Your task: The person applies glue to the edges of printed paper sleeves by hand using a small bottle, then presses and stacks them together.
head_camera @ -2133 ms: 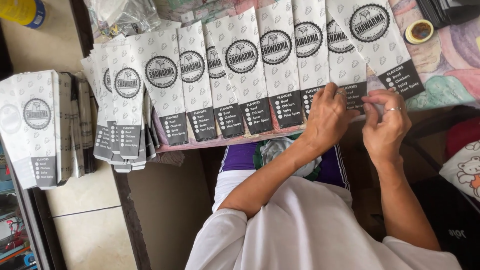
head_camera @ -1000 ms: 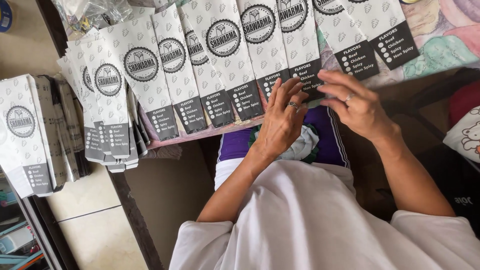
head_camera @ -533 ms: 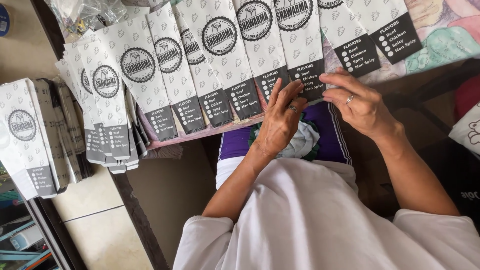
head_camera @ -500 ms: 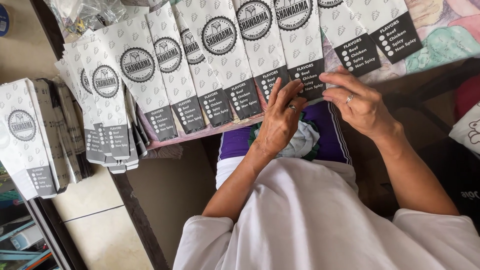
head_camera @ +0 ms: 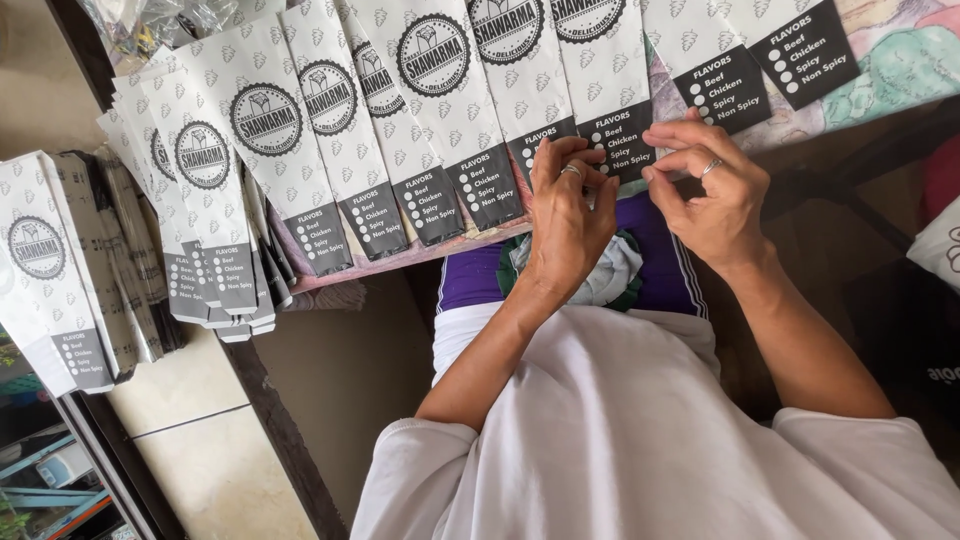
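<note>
I am watching both hands working the dark bottom edge of one white paper sleeve (head_camera: 606, 75) at twelve o'clock in the row. The left hand (head_camera: 567, 215) is pressing curled fingers on it; the right hand (head_camera: 712, 190) is pinching its lower corner. More stacked sleeves (head_camera: 215, 215) are lying at nine o'clock.

- A row of long white paper sleeves (head_camera: 440, 110) with a round black emblem and a black panel at the lower end lies on the table edge, overlapping.
- My left hand (head_camera: 568, 215) and right hand (head_camera: 712, 190) pinch one sleeve's black panel (head_camera: 620, 135).
- A fanned pile of such sleeves (head_camera: 205, 210) lies left.
- Another stack (head_camera: 60, 270) stands further left.
</note>
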